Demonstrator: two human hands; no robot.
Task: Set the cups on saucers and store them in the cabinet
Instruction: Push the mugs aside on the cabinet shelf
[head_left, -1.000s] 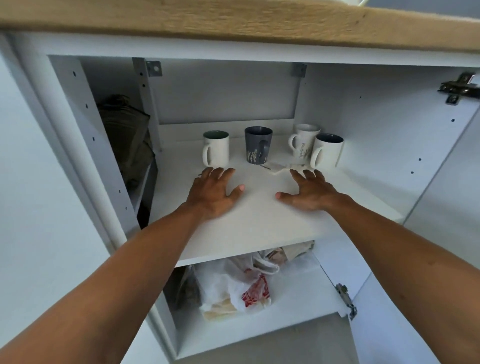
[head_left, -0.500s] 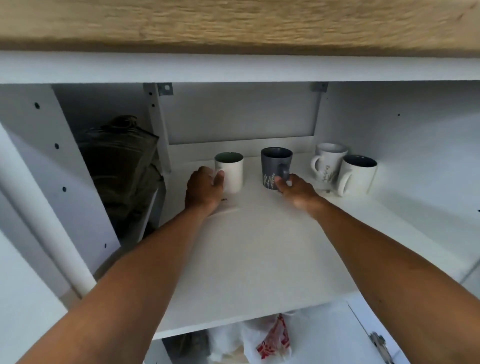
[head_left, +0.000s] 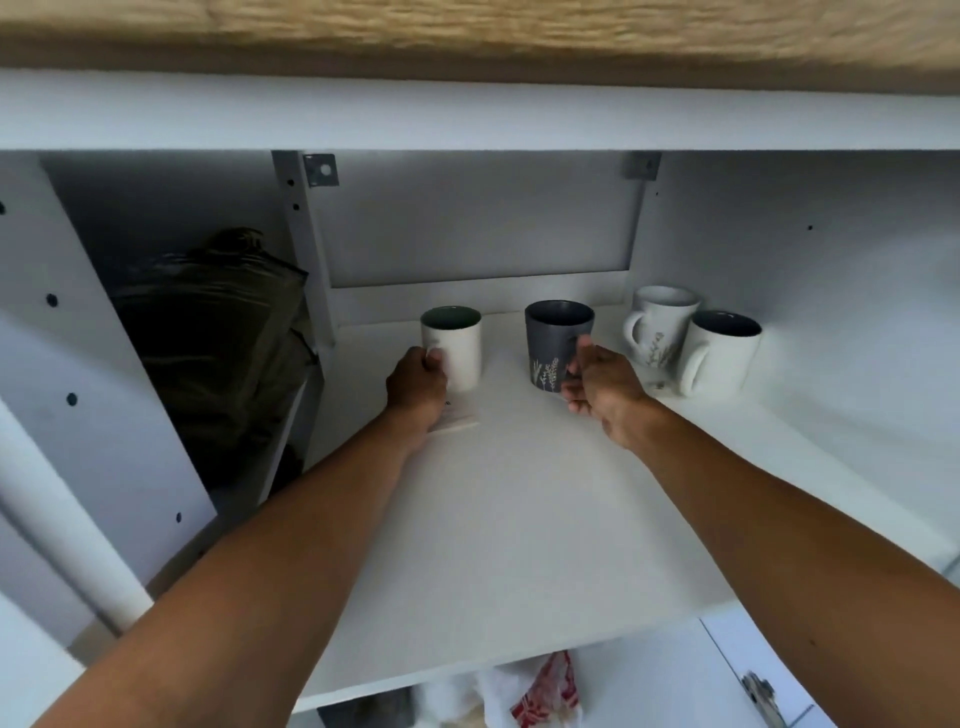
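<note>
Several mugs stand at the back of the white cabinet shelf (head_left: 519, 519). My left hand (head_left: 418, 387) grips the handle side of a white mug with a dark green inside (head_left: 457, 345). My right hand (head_left: 597, 384) is closed on the handle of a dark grey mug with a plant print (head_left: 553, 338). To the right stand a white mug with a plant print (head_left: 660, 325) and a white mug with a dark inside (head_left: 719, 353), both untouched. A small white card (head_left: 457, 418) lies on the shelf under my left wrist. No saucers are in view.
A dark bundle (head_left: 218, 332) fills the compartment to the left, behind a white divider (head_left: 306, 249). A wooden countertop (head_left: 467, 31) overhangs the cabinet. Below the shelf lies a white plastic bag with red print (head_left: 540, 696). A door hinge (head_left: 761, 696) sits at the lower right.
Both hands left the flat shelf and reached to the back. The left took hold of the white mug, the right the grey mug. The camera moved lower and closer.
</note>
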